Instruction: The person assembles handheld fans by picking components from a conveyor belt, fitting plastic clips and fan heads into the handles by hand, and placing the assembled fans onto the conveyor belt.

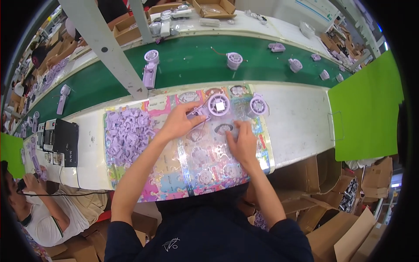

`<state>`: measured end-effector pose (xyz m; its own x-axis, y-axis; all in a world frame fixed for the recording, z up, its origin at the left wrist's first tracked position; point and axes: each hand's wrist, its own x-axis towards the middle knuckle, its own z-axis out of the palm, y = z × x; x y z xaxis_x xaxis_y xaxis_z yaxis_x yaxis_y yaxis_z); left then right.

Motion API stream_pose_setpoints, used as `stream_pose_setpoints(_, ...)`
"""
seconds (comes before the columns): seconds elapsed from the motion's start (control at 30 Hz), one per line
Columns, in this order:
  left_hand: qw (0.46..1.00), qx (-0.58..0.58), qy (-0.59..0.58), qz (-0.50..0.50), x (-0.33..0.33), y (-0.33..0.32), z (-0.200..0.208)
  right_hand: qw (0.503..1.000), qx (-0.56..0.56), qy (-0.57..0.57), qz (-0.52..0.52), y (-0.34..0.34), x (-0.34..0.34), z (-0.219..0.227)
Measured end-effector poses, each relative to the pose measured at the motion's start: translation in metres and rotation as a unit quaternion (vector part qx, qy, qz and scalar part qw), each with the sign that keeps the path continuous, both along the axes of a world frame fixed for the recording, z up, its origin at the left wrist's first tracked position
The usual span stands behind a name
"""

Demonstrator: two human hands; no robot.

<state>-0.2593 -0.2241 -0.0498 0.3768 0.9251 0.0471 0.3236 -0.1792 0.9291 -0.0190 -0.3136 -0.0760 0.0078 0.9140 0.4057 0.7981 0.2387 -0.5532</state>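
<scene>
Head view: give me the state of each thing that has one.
Left hand: closed on a small purple part
Right hand: fingers parted, nothing visibly held
Housing by left hand: ring up, white square inside
Housing to its right: ring up, wire out
Purple pile: loose, heaped
Green belt: carrying purple pieces; motion unclear
Carton beyond belt: open

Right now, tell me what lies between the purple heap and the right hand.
In the head view, the left forearm crosses between the purple heap and the right hand; the patterned sheet shows between forearm and hand.
</scene>
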Motion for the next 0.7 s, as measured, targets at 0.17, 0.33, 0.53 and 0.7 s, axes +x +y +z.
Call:
stream_pose_setpoints(0.17, 0.993, 0.073, 0.042, 0.077, -0.006, 0.065, -0.019, 0.999, 0.013, 0.000, 0.033, 0.014, -0.002, -0.006)
stream_pose_setpoints(0.33, 0.993, 0.008, 0.045, 0.109, 0.007, 0.123, -0.021, 1.000, -0.001, -0.025, 0.010, 0.013, 0.002, -0.005)
stream_pose_setpoints(0.53, 0.963, -0.013, 0.098, 0.251, 0.019, 0.181, -0.035, 1.000, -0.012, -0.019, 0.006, 0.014, -0.001, -0.006)
stream_pose_setpoints(0.7, 0.930, 0.017, 0.129, 0.343, 0.017, 0.205, -0.036, 1.000, -0.011, -0.011, 0.010, 0.017, -0.003, -0.006)
